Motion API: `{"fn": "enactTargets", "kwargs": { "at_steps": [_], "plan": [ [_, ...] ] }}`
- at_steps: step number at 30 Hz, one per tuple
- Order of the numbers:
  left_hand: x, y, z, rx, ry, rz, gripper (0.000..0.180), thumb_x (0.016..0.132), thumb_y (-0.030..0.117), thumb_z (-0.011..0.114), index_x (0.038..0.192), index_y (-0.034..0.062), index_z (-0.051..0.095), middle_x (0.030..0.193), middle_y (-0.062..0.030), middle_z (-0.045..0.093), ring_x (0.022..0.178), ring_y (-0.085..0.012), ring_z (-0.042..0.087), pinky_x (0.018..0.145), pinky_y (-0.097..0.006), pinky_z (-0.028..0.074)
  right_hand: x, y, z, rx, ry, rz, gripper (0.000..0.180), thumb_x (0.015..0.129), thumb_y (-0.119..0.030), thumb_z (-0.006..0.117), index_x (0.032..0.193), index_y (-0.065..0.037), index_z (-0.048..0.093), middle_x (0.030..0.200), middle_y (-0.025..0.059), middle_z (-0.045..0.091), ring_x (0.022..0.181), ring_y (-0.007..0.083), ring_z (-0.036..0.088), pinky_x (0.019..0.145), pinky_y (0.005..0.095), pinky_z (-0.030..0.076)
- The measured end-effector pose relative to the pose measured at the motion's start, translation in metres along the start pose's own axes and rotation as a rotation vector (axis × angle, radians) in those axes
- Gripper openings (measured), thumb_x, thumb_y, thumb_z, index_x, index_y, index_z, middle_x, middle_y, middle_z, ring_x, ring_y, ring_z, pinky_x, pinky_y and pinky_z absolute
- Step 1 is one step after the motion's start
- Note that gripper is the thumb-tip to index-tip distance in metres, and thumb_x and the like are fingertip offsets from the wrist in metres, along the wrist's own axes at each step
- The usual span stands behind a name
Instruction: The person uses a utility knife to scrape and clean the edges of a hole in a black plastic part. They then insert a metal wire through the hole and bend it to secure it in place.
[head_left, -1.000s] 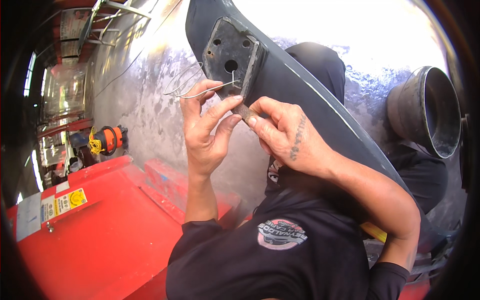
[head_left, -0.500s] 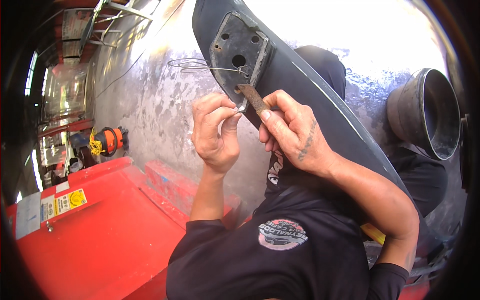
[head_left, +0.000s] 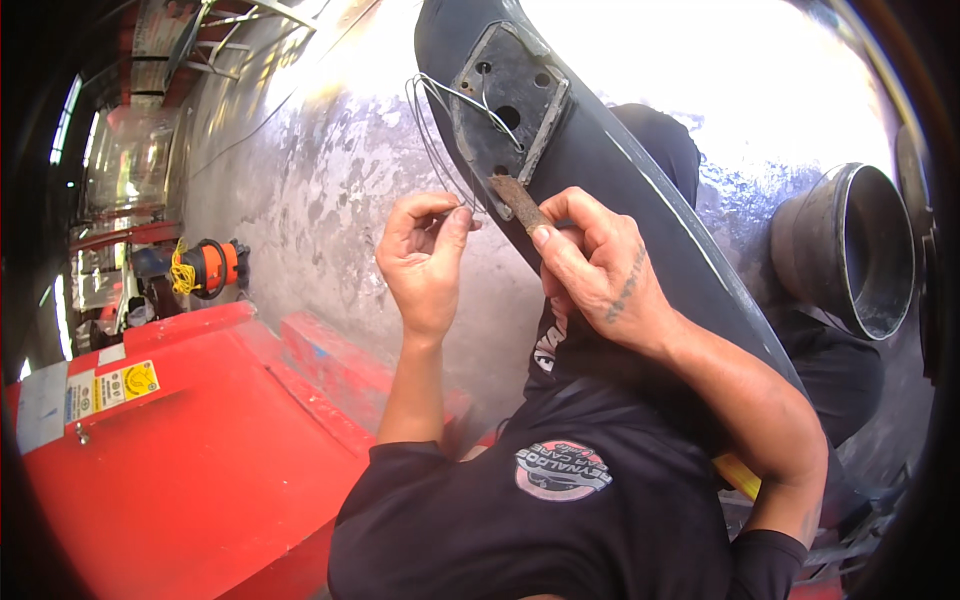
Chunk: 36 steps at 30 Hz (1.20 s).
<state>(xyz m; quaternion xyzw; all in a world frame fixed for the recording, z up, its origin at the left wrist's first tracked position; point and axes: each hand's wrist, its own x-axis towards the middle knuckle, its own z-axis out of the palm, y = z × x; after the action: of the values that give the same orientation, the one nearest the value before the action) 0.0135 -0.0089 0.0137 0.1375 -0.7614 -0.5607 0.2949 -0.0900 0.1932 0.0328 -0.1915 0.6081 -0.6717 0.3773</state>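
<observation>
Right now both hands work at the upper end of a long dark grey panel (head_left: pixel 597 150), which slants across the person's legs. Near that end sits a dark plate (head_left: pixel 482 130) pierced with holes, and a thin wire (head_left: pixel 455 94) comes out by its lower right edge, loops past its left edge and drops in several strands. The left hand (head_left: pixel 425 262) pinches the strands' lower end, thumb and forefinger pressed together, just off the panel's left edge. The right hand (head_left: pixel 600 265) grips a rusty flat strip (head_left: pixel 518 203) between thumb and curled fingers; the strip's far end lies over the plate's lower corner. A dark round container (head_left: pixel 808 240) lies tipped beyond the panel's right edge. On the left are a red surface (head_left: pixel 200 450) and an orange-and-black machine (head_left: pixel 220 264) with a yellow cord (head_left: pixel 182 268).
</observation>
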Motion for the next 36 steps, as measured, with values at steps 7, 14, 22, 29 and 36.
{"fn": "enactTargets", "kwargs": {
  "at_steps": [7, 14, 22, 29, 36],
  "plan": [
    [0.01, 0.009, -0.002, 0.506, -0.154, -0.028, 0.006, 0.094, -0.003, 0.079, 0.098, -0.0038, 0.075, 0.089, -0.0156, 0.072, 0.076, -0.0285, 0.071, 0.072, -0.036, 0.053, -0.003, 0.005, 0.002, 0.062, 0.017, -0.023, 0.023, 0.11, -0.019, 0.059, 0.119, 0.002, 0.065, 0.07, 0.0081, 0.069, 0.057, 0.0134, 0.065, 0.055, 0.0316, 0.052],
    [0.055, 0.043, 0.001, 0.619, 0.09, 0.413, 0.014, 0.097, 0.001, 0.079, 0.11, -0.001, 0.076, 0.122, -0.0127, 0.075, 0.112, -0.0238, 0.07, 0.099, -0.036, 0.053, 0.001, 0.004, 0.004, 0.035, 0.01, -0.048, 0.019, 0.109, -0.016, 0.061, 0.115, 0.002, 0.064, 0.072, 0.0085, 0.07, 0.059, 0.016, 0.067, 0.057, 0.0337, 0.053],
    [0.134, 0.044, 0.043, 0.476, -0.279, 0.406, 0.032, 0.099, 0.012, 0.077, 0.128, -0.0015, 0.076, 0.132, -0.0193, 0.074, 0.118, -0.0311, 0.072, 0.103, -0.038, 0.056, 0.005, 0.008, -0.007, -0.588, 0.199, -0.684, 0.022, 0.096, -0.008, 0.07, 0.115, 0.002, 0.067, 0.077, 0.012, 0.065, 0.065, 0.0261, 0.069, 0.057, 0.0388, 0.054],
    [0.121, 0.049, 0.041, 0.367, -0.286, 0.167, 0.038, 0.103, 0.01, 0.068, 0.139, -0.0002, 0.074, 0.128, -0.0124, 0.08, 0.115, -0.0174, 0.071, 0.106, -0.032, 0.053, -0.013, -0.018, -0.04, -1.292, 0.206, -1.06, 0.044, 0.075, -0.012, 0.074, 0.115, 0.006, 0.073, 0.083, 0.0064, 0.06, 0.064, 0.0162, 0.06, 0.052, 0.0304, 0.049],
    [0.127, 0.046, 0.037, 0.453, -0.286, 0.202, 0.041, 0.1, 0.007, 0.065, 0.139, -0.0033, 0.074, 0.124, -0.0148, 0.081, 0.108, -0.0198, 0.075, 0.098, -0.031, 0.058, -0.009, -0.024, -0.034, -1.573, 0.129, -1.037, 0.034, 0.081, -0.01, 0.074, 0.112, 0.003, 0.074, 0.079, 0.0038, 0.056, 0.064, 0.0136, 0.057, 0.052, 0.0278, 0.044]
  ]
}}
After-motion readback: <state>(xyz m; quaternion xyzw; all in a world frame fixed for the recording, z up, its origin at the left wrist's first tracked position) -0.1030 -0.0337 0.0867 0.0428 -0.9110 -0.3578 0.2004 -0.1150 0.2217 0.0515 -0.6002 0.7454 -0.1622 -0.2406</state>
